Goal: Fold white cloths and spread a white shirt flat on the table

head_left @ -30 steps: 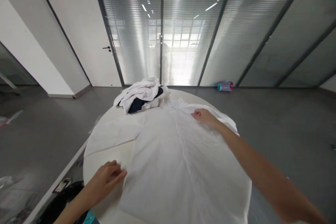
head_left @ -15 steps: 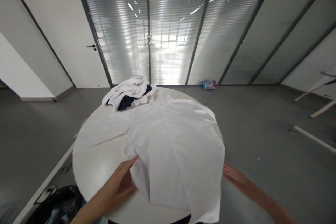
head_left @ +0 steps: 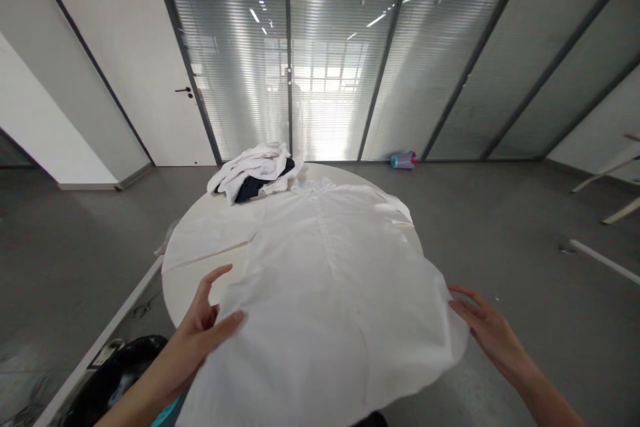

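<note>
A white long-sleeved shirt (head_left: 310, 293) lies front side up over the round table, its collar at the far side and its lower part billowing toward me. My left hand (head_left: 205, 323) is at the shirt's left edge, index finger and thumb spread apart, the thumb tip by the fabric. At the right edge, past the table's rim, my right hand (head_left: 485, 323) has its fingers stretched out against the cloth, with a gap between them. Toward the far left, one sleeve (head_left: 210, 237) is laid out flat.
The white round table (head_left: 190, 297) carries a heap of white and dark clothes (head_left: 255, 173) at its back. A bin with a black liner (head_left: 120, 373) stands at lower left. Near the glass wall, a blue and red package (head_left: 404, 160) lies on the floor (head_left: 505, 227).
The shirt's lower part has spread wider and puffed up, covering more of the table's near side. My left hand has moved left and opened; my right hand has shifted right and up.
</note>
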Demonstrator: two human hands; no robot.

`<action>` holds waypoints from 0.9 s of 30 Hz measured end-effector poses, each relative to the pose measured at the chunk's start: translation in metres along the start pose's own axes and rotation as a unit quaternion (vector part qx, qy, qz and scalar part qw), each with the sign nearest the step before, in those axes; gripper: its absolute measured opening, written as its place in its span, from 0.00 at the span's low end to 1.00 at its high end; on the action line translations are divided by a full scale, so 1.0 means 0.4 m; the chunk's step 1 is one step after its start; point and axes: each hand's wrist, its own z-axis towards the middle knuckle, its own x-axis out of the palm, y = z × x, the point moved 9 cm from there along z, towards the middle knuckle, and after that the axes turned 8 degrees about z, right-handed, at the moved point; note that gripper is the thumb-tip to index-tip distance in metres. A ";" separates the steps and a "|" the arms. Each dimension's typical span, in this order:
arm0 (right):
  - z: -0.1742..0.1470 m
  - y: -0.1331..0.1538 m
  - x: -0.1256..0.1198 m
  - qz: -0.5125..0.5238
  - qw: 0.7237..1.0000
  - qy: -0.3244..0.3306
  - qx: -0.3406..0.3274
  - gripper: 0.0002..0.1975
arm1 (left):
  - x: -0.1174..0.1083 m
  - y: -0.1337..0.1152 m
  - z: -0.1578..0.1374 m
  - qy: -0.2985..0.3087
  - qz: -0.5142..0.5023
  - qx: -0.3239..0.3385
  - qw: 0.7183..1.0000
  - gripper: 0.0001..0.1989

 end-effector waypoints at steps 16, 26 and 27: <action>0.120 0.313 0.448 -0.343 0.880 0.131 -0.301 0.26 | 0.106 -0.076 0.372 -0.018 0.537 0.262 0.802 0.26; 0.385 0.319 0.471 -0.345 0.905 0.057 -0.241 0.20 | 0.020 0.029 0.636 -0.067 0.645 0.179 0.740 0.33; 0.427 0.316 0.397 -0.324 0.923 0.003 -0.207 0.19 | 0.020 0.029 0.635 -0.069 0.647 0.183 0.737 0.32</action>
